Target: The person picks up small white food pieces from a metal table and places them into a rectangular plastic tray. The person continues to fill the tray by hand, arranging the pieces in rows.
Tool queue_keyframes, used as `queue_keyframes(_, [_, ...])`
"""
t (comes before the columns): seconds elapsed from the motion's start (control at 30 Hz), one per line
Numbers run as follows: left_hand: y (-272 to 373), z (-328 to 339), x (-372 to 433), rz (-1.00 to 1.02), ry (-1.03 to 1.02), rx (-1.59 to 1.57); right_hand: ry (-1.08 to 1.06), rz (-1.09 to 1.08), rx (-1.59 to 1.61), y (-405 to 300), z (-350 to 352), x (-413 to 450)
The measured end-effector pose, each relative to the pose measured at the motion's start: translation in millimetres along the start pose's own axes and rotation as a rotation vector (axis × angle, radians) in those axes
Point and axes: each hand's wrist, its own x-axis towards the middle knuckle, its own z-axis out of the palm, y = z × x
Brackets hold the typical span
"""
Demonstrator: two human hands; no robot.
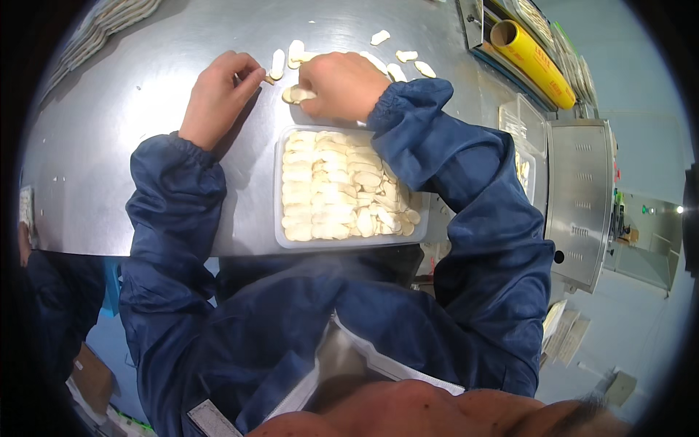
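Pale, oval food slices lie overlapped in rows in a clear plastic tray [279, 218] near the front edge of a steel table [164, 71]. The rows at its left are neat; the slices at its right lie more loosely. Above the tray, my right hand [341, 84] is closed on a few pale slices [297, 95]. My left hand [224, 93], to the left, pinches a small brownish piece [268, 80] between thumb and fingertips. A loose slice [277, 64] lies just beyond that piece. More slices [406, 55] are scattered above and to the right of my right hand.
Stacked wavy trays [98, 38] stand at the upper left. A yellow roll [532, 63] lies at the upper right, above a lidded clear container [523, 123] and a steel cabinet [579, 202]. At the far left, a co-worker's hand [24, 243] and dark clothing show.
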Motion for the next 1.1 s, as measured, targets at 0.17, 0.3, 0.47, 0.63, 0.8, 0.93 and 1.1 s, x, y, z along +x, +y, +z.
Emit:
queue_keyframes(0.17, [-12.8, -1.4, 0.4, -0.008, -0.007, 0.01, 0.246, -0.135, 0.039, 16.4, -16.4, -32.7])
queue_keyframes(0.3, [-12.8, 1.2, -0.9, 0.037, 0.002, 0.029, 0.295, -0.186, 0.085, 3.7, -29.2, -102.2])
queue_keyframes(0.47, [-15.2, 2.9, 2.8, -0.01, -0.023, 0.021, 0.257, -0.099, 0.096, -19.8, -15.3, -164.6])
queue_keyframes(0.63, [-20.5, 1.9, 5.0, -0.01, -0.039, 0.071, 0.265, -0.071, 0.108, -29.8, 1.5, -182.0])
queue_keyframes(0.8, [-21.0, 1.6, 5.1, -0.037, -0.053, 0.046, 0.268, -0.069, 0.119, -33.9, 6.8, -185.2])
queue_keyframes(0.93, [-23.4, 2.2, 5.0, -0.039, -0.051, 0.05, 0.267, -0.067, 0.111, -35.6, 7.6, -184.2])
queue_keyframes(1.1, [-22.6, 1.9, 5.0, -0.019, -0.054, 0.044, 0.269, -0.074, 0.104, -34.9, 10.3, -181.8])
